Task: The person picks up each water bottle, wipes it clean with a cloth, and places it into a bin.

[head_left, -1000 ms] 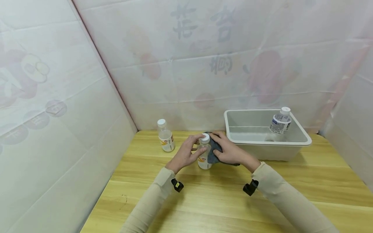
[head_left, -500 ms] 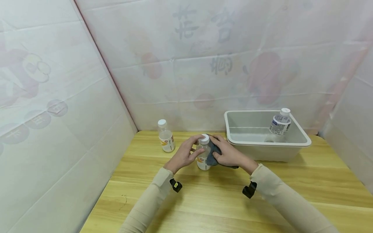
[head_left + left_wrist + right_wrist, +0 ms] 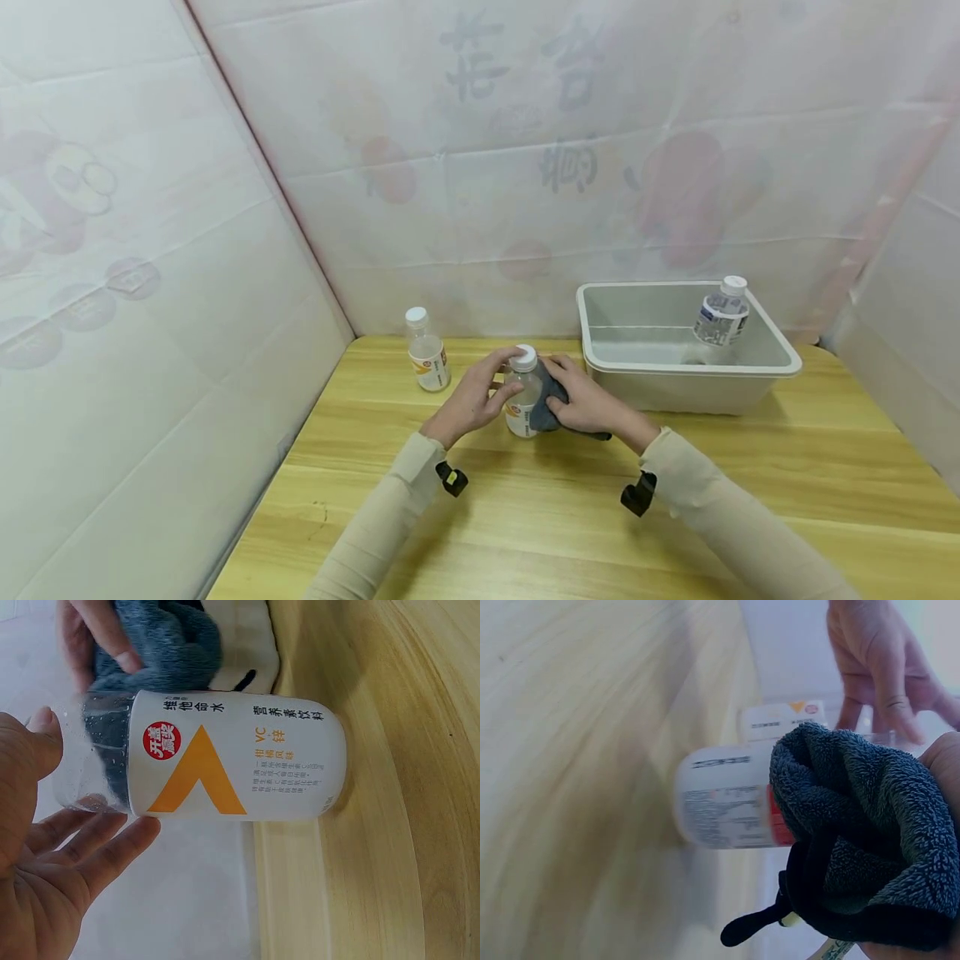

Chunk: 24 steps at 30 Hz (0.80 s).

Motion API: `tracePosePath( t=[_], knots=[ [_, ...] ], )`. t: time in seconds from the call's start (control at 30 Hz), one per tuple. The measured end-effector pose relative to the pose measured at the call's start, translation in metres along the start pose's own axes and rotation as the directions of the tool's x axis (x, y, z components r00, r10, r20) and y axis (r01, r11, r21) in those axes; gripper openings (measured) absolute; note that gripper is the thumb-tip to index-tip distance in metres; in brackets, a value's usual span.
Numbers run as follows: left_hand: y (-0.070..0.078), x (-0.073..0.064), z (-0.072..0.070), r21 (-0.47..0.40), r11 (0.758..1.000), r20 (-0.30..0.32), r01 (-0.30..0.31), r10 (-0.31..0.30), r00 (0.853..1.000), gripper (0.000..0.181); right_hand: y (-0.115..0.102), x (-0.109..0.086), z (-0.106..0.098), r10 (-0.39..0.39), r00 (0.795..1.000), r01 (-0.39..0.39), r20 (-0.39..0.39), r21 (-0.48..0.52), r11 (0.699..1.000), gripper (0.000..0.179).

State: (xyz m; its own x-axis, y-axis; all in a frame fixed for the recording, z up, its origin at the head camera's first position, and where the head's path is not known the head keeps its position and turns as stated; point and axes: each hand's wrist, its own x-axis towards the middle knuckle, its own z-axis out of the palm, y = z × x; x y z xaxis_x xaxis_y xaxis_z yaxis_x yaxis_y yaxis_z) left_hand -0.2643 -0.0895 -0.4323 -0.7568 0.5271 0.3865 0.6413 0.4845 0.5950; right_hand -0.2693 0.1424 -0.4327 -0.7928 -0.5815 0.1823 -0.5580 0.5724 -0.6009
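A clear plastic drink bottle (image 3: 520, 417) with a white cap stands upright on the table. Its white label (image 3: 225, 757) carries an orange chevron and a red round mark. My left hand (image 3: 471, 402) grips it around the upper part, thumb on the near side and fingers on the far side and at the cap. In my right hand (image 3: 588, 402) is a bunched dark grey-blue towel (image 3: 550, 404), pressed to the bottle's right side. The right wrist view shows the towel (image 3: 855, 802) with a black edge and loop, covering part of the bottle (image 3: 724, 799).
A similar capped bottle (image 3: 429, 367) stands at the back left of the wooden table (image 3: 510, 517). At the back right sits a light grey bin (image 3: 675, 392), with a clear labelled bottle (image 3: 722, 321) upright in it. Printed fabric walls (image 3: 487, 225) enclose the table.
Both hands, the bottle and the towel have shifted slightly to the left. The holds are the same, and the other bottle and the bin stay in place.
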Motion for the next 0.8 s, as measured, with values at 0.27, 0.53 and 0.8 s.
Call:
tracePosePath(
  t=[0.27, 0.53, 0.8],
  knots=[
    [-0.001, 0.0, 0.001, 0.006, 1.0, 0.015, 0.014, -0.014, 1.0, 0.05, 0.015, -0.001, 0.017, 0.025, 0.998, -0.026, 0.049, 0.017, 1.0, 0.064],
    [-0.001, 0.001, 0.002, 0.036, 0.999, -0.003, 0.019, -0.019, 1.0, 0.051, 0.019, -0.001, 0.018, 0.032, 0.998, -0.033, 0.053, 0.02, 0.999, 0.062],
    [0.002, -0.001, 0.001, 0.042, 0.999, -0.004, 0.026, -0.026, 1.0, 0.052, 0.03, -0.006, 0.034, 0.059, 0.987, -0.037, 0.148, -0.152, 0.988, 0.063]
  ],
)
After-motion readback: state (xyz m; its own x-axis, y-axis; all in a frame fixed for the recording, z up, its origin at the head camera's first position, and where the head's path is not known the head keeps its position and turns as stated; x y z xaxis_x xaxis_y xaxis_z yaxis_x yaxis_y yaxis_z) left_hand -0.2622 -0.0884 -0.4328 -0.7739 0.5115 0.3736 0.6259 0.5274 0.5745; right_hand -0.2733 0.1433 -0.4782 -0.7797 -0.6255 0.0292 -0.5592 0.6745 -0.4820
